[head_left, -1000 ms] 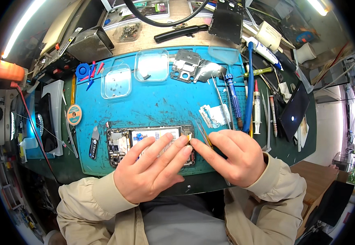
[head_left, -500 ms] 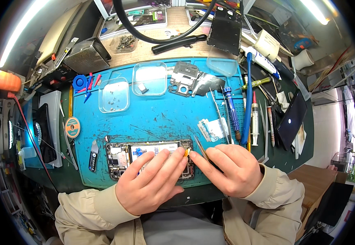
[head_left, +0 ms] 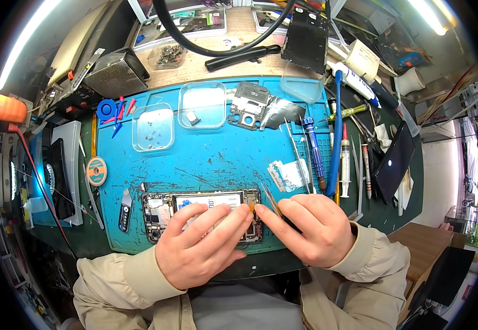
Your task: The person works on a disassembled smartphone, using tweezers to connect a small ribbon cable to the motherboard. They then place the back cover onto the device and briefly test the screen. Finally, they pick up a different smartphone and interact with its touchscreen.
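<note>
A disassembled phone (head_left: pixel 156 214) lies on the blue mat (head_left: pixel 123 170), its battery (head_left: pixel 203 197) partly covered by my fingers. My left hand (head_left: pixel 200 247) lies over it with fingers stretched out, their tips by a small orange strip (head_left: pixel 252 207) at the phone's right end. My right hand (head_left: pixel 316 236) grips metal tweezers (head_left: pixel 272 199), points raised above the phone's edge, while its forefinger reaches to the orange strip. A pry blade (head_left: pixel 125 212) lies left of the phone, and a small metal plate (head_left: pixel 285 176) sits beyond the tweezers.
Two clear containers (head_left: pixel 153 132) with small parts, a metal bracket (head_left: pixel 247 104) and black film sit at the back of the mat. Screwdrivers (head_left: pixel 316 154), a syringe and brushes line the right. A solder wick spool (head_left: pixel 97 170) lies left. A black cable loop (head_left: pixel 222 52) hangs overhead.
The whole scene sits lower in the picture than a second ago, as the view shifted. Both hands stay at the phone's right end, with hardly any visible movement relative to it.
</note>
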The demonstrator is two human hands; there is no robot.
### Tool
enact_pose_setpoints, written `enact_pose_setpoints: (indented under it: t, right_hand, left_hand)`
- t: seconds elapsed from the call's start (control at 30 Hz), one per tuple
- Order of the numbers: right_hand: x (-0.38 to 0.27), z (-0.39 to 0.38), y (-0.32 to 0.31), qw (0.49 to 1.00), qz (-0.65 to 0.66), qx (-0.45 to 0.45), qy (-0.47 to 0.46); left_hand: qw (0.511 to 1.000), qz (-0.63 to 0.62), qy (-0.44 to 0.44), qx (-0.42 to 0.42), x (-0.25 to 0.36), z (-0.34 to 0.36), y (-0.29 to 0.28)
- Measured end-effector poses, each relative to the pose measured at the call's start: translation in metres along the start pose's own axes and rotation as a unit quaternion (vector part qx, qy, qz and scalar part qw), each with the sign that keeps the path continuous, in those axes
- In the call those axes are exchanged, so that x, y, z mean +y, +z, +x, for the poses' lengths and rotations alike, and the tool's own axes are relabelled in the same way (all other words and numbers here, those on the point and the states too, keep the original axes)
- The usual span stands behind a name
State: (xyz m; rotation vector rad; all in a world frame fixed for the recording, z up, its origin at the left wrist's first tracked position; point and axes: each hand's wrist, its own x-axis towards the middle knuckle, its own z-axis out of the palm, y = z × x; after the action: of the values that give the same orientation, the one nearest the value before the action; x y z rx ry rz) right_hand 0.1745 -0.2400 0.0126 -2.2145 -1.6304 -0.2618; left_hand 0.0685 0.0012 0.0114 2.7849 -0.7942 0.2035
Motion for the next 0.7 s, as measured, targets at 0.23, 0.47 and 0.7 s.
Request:
enact_pose_setpoints:
  t: [0.23, 0.47, 0.7]
  right_hand:
    - [0.0004, 0.0004, -0.0001, 1.0, 0.01, 0.001, 0.008]
    - [0.0011, 0.0013, -0.0007, 1.0, 0.02, 0.003, 0.008]
    - [0.0013, 0.0015, -0.0001, 1.0, 0.011, 0.003, 0.01]
  left_hand:
    - [1.0, 0.007, 0.003, -0.001, 0.0009, -0.0002, -0.0003]
    - [1.0, -0.012, -0.01, 0.008, -0.0003, 0.0006, 0.0006]
    - [0.999, 0.031, 0.006, 0.007, -0.0013, 0.0057, 0.0]
